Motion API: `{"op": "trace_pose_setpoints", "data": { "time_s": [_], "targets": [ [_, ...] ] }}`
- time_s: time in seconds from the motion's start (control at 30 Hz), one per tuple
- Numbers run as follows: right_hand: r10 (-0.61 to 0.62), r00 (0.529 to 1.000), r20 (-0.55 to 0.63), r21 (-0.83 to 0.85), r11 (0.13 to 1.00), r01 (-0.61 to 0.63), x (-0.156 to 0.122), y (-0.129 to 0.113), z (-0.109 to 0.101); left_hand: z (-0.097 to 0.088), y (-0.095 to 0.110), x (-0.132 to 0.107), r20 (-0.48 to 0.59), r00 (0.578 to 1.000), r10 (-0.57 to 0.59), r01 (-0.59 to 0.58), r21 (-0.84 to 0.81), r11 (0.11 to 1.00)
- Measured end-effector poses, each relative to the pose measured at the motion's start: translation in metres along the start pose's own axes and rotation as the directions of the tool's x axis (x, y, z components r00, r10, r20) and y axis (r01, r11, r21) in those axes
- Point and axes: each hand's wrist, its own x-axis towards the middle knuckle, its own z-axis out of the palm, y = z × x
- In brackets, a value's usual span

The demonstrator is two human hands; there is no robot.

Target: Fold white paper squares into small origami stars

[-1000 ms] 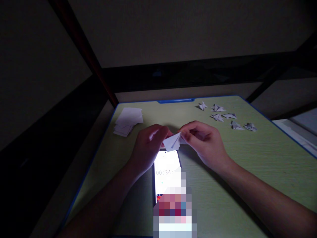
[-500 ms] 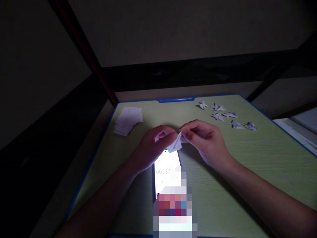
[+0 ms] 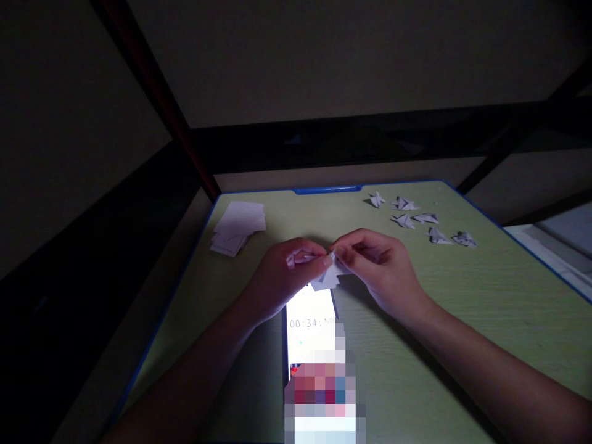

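Note:
Between both hands, just above the top end of a lit phone (image 3: 308, 339), is a small folded piece of white paper (image 3: 325, 282). My left hand (image 3: 291, 271) pinches its left side between thumb and fingers. My right hand (image 3: 377, 262) grips the paper's upper right part, its thumb and forefinger close to the left fingertips. Part of the paper is hidden behind the fingers. The phone lies face up and shows a running timer; its lower part is blurred out.
A loose stack of white paper sheets (image 3: 240, 219) lies at the far left of the pale green table (image 3: 462, 296). Several folded paper figures (image 3: 403, 220) sit at the far right. A blue trim piece (image 3: 327, 190) lines the back edge. White items (image 3: 555, 246) stand beyond the right edge.
My fingers have shifted slightly on the folded paper, and my left thumb now lies further over it. The whole view has moved a little.

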Motion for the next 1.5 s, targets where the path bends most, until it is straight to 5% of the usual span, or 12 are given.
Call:
{"op": "trace_pose_setpoints", "data": {
  "time_s": [0.33,1.5],
  "targets": [
    [0.107,0.993,0.05,0.052,0.993,-0.109,0.007,0.014,-0.003,0.0,-0.006,0.002,-0.147,0.989,0.019,-0.017,0.013,1.0],
    [0.097,0.995,0.036,0.09,0.991,-0.1,0.004,0.007,0.0,0.006,-0.001,-0.003,-0.18,0.982,0.06,-0.041,0.104,0.994]
  ]
}}
